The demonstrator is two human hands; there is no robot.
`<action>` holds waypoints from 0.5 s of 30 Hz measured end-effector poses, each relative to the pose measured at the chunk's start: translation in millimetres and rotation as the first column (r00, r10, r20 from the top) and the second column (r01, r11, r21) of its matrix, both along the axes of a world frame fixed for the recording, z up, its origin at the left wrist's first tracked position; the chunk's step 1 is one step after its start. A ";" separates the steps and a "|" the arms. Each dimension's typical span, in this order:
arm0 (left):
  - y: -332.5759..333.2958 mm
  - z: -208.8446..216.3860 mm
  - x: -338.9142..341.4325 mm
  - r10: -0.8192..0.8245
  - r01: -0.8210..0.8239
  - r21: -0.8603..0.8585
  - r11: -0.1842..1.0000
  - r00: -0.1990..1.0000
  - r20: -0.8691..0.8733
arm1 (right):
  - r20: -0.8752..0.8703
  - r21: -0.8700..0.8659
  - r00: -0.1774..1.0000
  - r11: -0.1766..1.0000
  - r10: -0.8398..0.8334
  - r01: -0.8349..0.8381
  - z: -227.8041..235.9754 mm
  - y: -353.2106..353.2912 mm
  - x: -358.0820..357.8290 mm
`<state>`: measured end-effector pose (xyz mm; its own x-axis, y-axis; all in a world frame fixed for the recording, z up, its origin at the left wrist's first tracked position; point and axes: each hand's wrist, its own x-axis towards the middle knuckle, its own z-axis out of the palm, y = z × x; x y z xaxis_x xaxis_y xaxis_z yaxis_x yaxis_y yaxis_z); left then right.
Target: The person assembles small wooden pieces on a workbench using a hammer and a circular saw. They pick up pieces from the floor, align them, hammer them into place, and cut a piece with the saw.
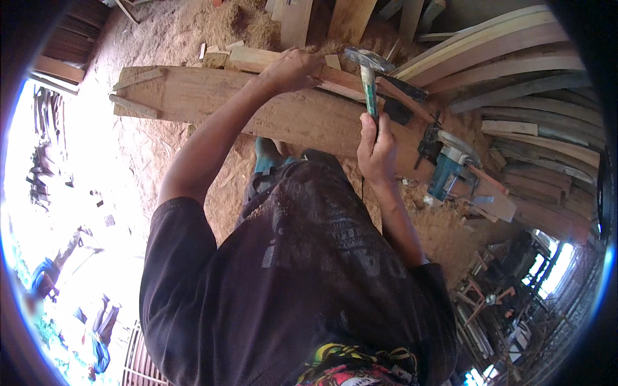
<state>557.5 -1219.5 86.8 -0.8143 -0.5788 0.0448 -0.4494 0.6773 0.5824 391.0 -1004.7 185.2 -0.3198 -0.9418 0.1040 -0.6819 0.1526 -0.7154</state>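
Note:
My right hand [378, 147] is wrapped round the green-and-pale handle of a hammer [369, 90], held upright with its metal head [368, 59] raised above the far edge of a long wooden plank [206, 96]. My left hand [293, 71] is closed over a narrow wooden piece [344, 82] that lies along the plank's far side. Its fingertips are partly hidden, so whatever they pinch cannot be made out. Left of the hammer head, a small gap separates it from my left hand.
To the right sits a teal power saw [447, 170] on the plank's end. A dark flat object [399, 110] lies beside the hammer. Curved boards [496, 51] are stacked at the far right. Sawdust [161, 154] covers the ground, and people [100, 341] show at lower left.

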 end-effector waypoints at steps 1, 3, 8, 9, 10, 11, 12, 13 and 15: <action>-0.2 2.3 0.2 0.005 -0.005 0.021 1.000 1.000 -0.002 | 0.001 -0.047 1.000 0.999 -0.005 0.005 0.5 0.0 -0.2; -2.8 0.6 2.9 -0.003 0.004 0.041 0.999 1.000 -0.026 | -0.090 0.103 0.995 0.994 -0.032 0.041 -18.1 7.8 -3.1; -6.8 -2.8 2.8 -0.004 0.010 0.056 0.998 0.995 -0.098 | -0.128 0.253 0.992 0.967 -0.002 0.035 -43.2 19.8 -18.7; -5.8 -2.6 4.4 0.007 0.000 0.042 0.999 0.989 -0.151 | -0.073 0.297 0.997 0.954 -0.022 0.042 -36.9 19.9 -19.8; -4.6 -2.5 6.0 0.016 -0.011 0.029 1.000 0.979 -0.203 | -0.018 0.341 0.999 0.939 -0.044 0.048 -32.9 21.9 -20.7; -4.5 -2.6 7.2 0.011 -0.006 0.024 1.000 0.976 -0.219 | 0.027 0.357 0.998 0.933 -0.063 0.050 -31.3 25.5 -22.1; -4.0 -2.7 8.9 0.005 -0.001 0.019 1.000 0.972 -0.235 | 0.071 0.373 0.994 0.926 -0.083 0.051 -30.0 30.9 -23.0; -4.0 -2.9 10.3 0.000 0.004 0.014 1.000 0.968 -0.250 | 0.116 0.390 0.988 0.919 -0.103 0.050 -29.4 36.5 -24.2; -1.2 -2.4 6.7 0.011 -0.013 -0.006 1.000 0.982 -0.191 | 0.095 0.364 0.991 0.930 -0.099 0.058 -35.8 58.1 -27.3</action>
<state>564.2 -1220.7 84.4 -0.7835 -0.5873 0.2028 -0.3387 0.6773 0.6532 363.6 -946.6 149.5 -0.3845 -0.8806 -0.2770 -0.5775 0.4635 -0.6720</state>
